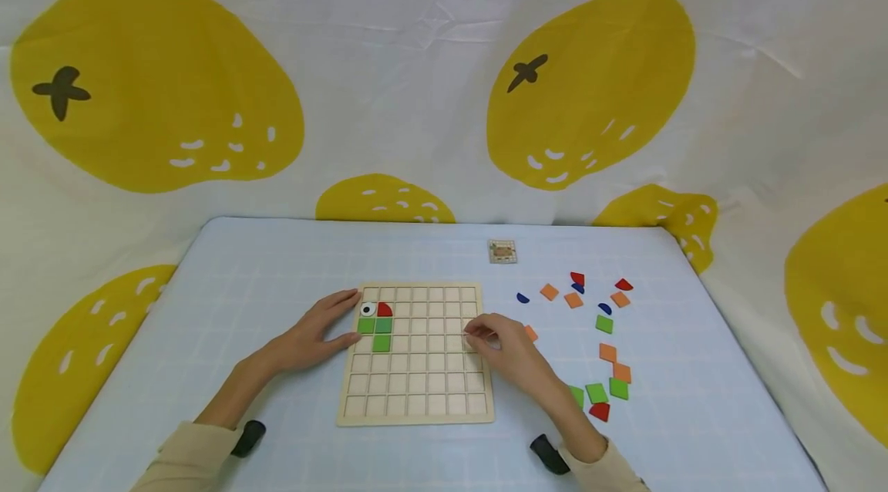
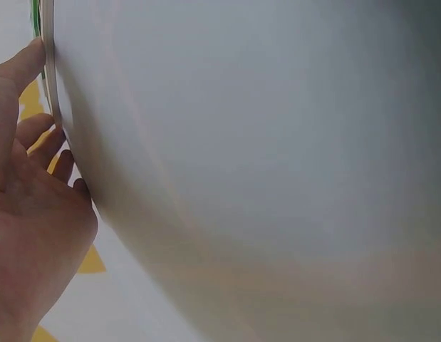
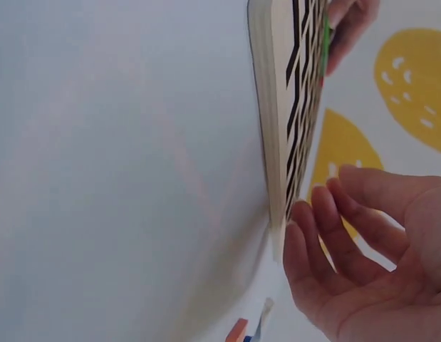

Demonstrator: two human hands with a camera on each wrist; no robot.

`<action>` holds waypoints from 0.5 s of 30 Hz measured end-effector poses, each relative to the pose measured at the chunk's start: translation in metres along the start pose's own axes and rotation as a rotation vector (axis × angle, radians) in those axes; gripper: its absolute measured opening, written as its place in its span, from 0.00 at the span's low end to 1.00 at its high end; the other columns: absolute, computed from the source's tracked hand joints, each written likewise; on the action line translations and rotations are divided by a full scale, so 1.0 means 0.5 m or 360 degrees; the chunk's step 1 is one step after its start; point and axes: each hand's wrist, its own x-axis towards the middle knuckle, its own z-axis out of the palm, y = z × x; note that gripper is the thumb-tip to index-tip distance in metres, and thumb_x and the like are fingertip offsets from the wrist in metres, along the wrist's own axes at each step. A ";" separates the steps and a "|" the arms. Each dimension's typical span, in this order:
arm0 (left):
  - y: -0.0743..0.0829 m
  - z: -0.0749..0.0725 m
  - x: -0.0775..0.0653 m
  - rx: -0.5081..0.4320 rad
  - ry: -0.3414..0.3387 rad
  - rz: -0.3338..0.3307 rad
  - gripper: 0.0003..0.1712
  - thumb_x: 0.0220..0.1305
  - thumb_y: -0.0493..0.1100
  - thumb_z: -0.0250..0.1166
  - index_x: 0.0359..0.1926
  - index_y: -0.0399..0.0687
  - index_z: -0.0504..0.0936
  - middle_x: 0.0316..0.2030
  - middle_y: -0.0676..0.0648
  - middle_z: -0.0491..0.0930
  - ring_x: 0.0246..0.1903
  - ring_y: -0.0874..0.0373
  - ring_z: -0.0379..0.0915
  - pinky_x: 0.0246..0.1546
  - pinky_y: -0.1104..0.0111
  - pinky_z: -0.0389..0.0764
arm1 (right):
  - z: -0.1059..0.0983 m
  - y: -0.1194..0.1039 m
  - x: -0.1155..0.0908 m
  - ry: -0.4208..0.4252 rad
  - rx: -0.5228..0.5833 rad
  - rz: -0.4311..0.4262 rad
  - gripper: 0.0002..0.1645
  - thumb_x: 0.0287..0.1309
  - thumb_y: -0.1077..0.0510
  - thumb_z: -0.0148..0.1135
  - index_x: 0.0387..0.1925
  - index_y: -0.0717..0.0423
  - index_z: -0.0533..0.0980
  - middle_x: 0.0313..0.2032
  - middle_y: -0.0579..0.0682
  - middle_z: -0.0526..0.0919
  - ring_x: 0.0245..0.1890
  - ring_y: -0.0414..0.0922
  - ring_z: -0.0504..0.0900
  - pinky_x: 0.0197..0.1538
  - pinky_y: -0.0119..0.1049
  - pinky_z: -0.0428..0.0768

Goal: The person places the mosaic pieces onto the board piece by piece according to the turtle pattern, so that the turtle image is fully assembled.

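A wooden grid board [image 1: 416,384] lies on the table. At its upper left sit a white eye tile [image 1: 368,309], a red quarter-round tile [image 1: 385,310] and several green squares [image 1: 381,343]. My left hand [image 1: 312,334] rests along the board's left edge, thumb and fingers spread apart; in the left wrist view its fingertips [image 2: 36,53] meet the edge. Over the right edge hovers my right hand [image 1: 509,349], its fingers loosely bent. The right wrist view shows no tile between its thumb and fingers [image 3: 334,228].
Right of the board, loose tiles are scattered: orange squares [image 1: 607,352], green squares [image 1: 596,393], red pieces [image 1: 600,411] and blue half-rounds [image 1: 523,298]. Behind the board lies a small picture card [image 1: 502,251]. A fruit-print cloth [image 1: 395,91] hangs at the table's back.
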 end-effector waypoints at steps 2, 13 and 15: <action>0.001 -0.001 -0.002 -0.0004 0.0017 0.0017 0.43 0.71 0.50 0.67 0.78 0.37 0.60 0.77 0.35 0.56 0.75 0.34 0.49 0.71 0.36 0.57 | -0.008 0.006 -0.008 0.0025 -0.0038 0.0015 0.06 0.66 0.65 0.68 0.44 0.58 0.84 0.39 0.45 0.85 0.41 0.42 0.82 0.49 0.38 0.84; -0.004 0.001 -0.001 0.0006 0.0006 0.0010 0.44 0.72 0.54 0.66 0.78 0.38 0.60 0.77 0.36 0.56 0.76 0.35 0.49 0.71 0.37 0.57 | -0.055 0.029 -0.057 0.0182 -0.0187 0.0235 0.09 0.63 0.63 0.71 0.45 0.52 0.85 0.41 0.41 0.86 0.43 0.40 0.82 0.53 0.43 0.84; -0.005 0.001 -0.001 0.0009 0.0006 0.0012 0.44 0.72 0.54 0.66 0.78 0.39 0.60 0.77 0.36 0.56 0.76 0.35 0.49 0.71 0.37 0.57 | -0.065 0.033 -0.067 0.0205 -0.0209 0.0243 0.09 0.64 0.62 0.71 0.46 0.52 0.84 0.41 0.41 0.86 0.43 0.40 0.82 0.53 0.43 0.84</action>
